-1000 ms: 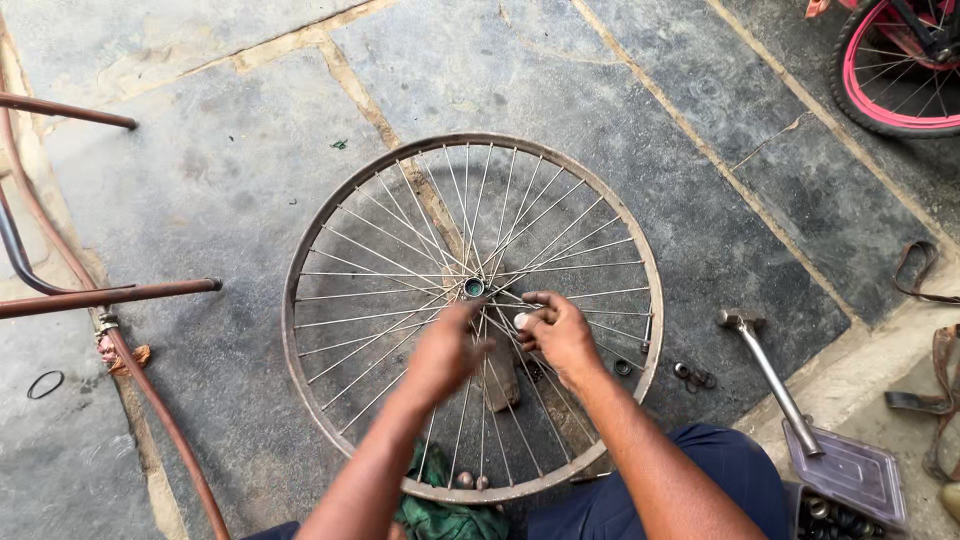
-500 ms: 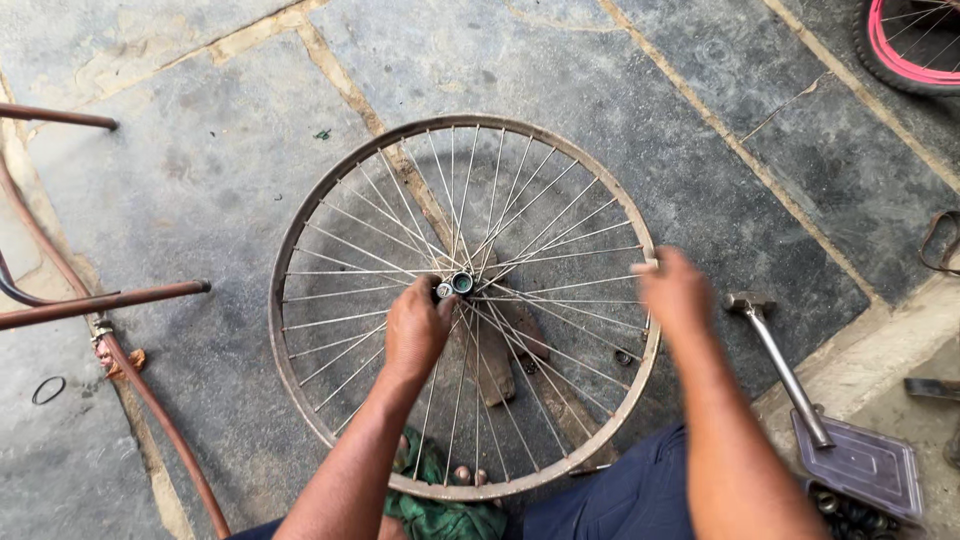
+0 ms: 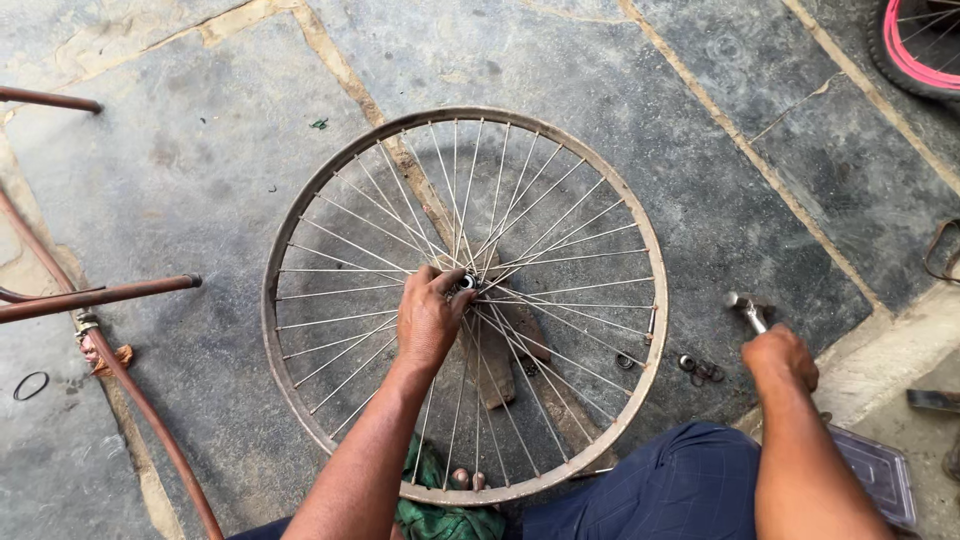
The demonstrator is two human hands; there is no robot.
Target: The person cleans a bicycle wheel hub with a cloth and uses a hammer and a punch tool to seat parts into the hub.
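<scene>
My left hand (image 3: 428,318) rests on the middle of the bare spoked wheel (image 3: 300,235), fingers curled around the hub (image 3: 466,283), gripping it from my side. The wheel lies flat on the stone floor (image 3: 200,150), its axle pointing straight up toward me, the rim a rusty ring with thin spokes running out all round. It sits in the middle of the floor, its near edge against my legs and over a green cloth (image 3: 435,515).

My right hand (image 3: 780,355) is out past the rim, toward the right edge of the floor, clenched around the handle of a metal tool (image 3: 748,310); its head sticks out beyond my knuckles, pointing away from me and a little left, and the long axis runs back under my fist. What kind of head it has I cannot tell.

Under the spokes, near the hub, lies a flat brown piece (image 3: 495,365). A few small rings and nuts (image 3: 700,368) sit just outside the rim between wheel and right hand. A rusty bicycle frame (image 3: 95,297) stretches along the left edge, with a black rubber ring (image 3: 30,385) beside it. A pink-rimmed tyre (image 3: 915,55) shows in the far right corner, and a flat tray (image 3: 880,475) lies by my right knee.
</scene>
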